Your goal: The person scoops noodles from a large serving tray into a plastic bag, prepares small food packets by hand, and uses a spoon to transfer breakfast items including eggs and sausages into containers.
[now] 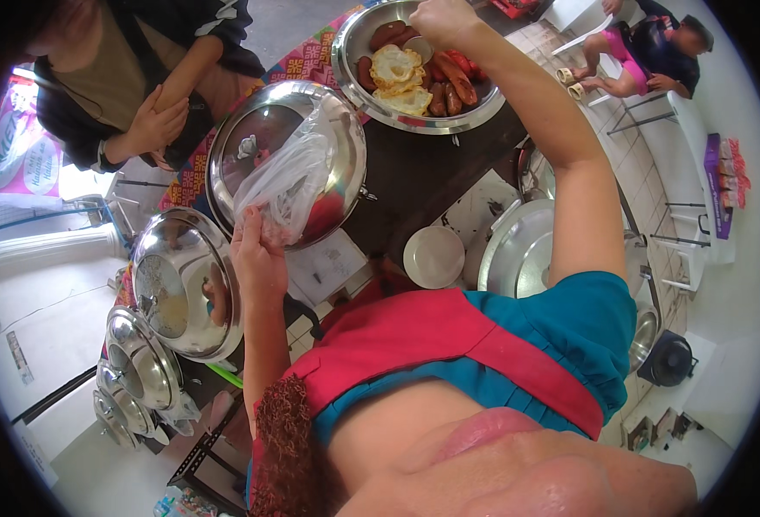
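My left hand (261, 258) is closed on the gathered end of a clear plastic bag (289, 168), which hangs limp over a domed steel lid (225, 185). With my arm stretched forward, my right hand (445, 22) is over the far rim of a round steel tray (350, 90). Its fingers are curled closed, and whatever they may hold is hidden. Fried eggs (397, 69) lie in that tray, with brown sausages (453, 99) and red sausages (455, 65) beside them. A small bowl (419, 47) sits among the food, partly covered by the eggs.
More lidded steel dishes (186, 284) line the table to the left. Across the table stands a person with folded hands (160, 121). Near my body are a white bowl (434, 257), a large steel lid (526, 250) and paper (324, 263). Another person (647, 52) sits at the far right.
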Motion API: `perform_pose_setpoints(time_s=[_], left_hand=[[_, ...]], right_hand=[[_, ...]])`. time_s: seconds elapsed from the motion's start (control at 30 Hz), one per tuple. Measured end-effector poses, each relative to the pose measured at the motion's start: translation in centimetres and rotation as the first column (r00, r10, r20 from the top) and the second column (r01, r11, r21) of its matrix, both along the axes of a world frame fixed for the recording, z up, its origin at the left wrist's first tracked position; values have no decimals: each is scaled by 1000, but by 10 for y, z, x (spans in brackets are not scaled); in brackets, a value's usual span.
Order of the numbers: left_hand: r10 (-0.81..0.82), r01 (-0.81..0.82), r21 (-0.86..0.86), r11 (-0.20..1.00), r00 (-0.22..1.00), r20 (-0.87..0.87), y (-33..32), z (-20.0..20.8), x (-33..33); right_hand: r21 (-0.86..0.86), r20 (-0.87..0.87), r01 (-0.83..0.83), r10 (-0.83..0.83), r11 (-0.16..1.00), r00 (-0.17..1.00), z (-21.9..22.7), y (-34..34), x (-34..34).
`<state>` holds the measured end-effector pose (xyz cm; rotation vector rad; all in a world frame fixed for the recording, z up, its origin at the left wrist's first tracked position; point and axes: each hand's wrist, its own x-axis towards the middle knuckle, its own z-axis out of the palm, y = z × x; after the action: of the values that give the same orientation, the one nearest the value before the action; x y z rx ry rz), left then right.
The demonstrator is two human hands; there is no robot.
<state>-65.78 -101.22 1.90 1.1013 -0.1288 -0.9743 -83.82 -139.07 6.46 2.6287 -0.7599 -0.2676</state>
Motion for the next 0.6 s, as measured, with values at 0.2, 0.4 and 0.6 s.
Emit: perform_pose_setpoints(time_s=[0.2, 0.4, 0.6], left_hand=[[24, -24, 5, 1000, 1000, 5, -1, 1, 2], [52, -51, 24, 998, 998, -28, 4, -4, 8], [-15, 14, -40, 999, 999, -37, 13, -16, 20]], right_hand=[[227, -35, 234, -233, 945, 972, 3, 3, 10], [173, -27, 316, -316, 933, 948, 13, 22, 10], [196, -251, 416, -364, 888, 897, 29, 38, 23]])
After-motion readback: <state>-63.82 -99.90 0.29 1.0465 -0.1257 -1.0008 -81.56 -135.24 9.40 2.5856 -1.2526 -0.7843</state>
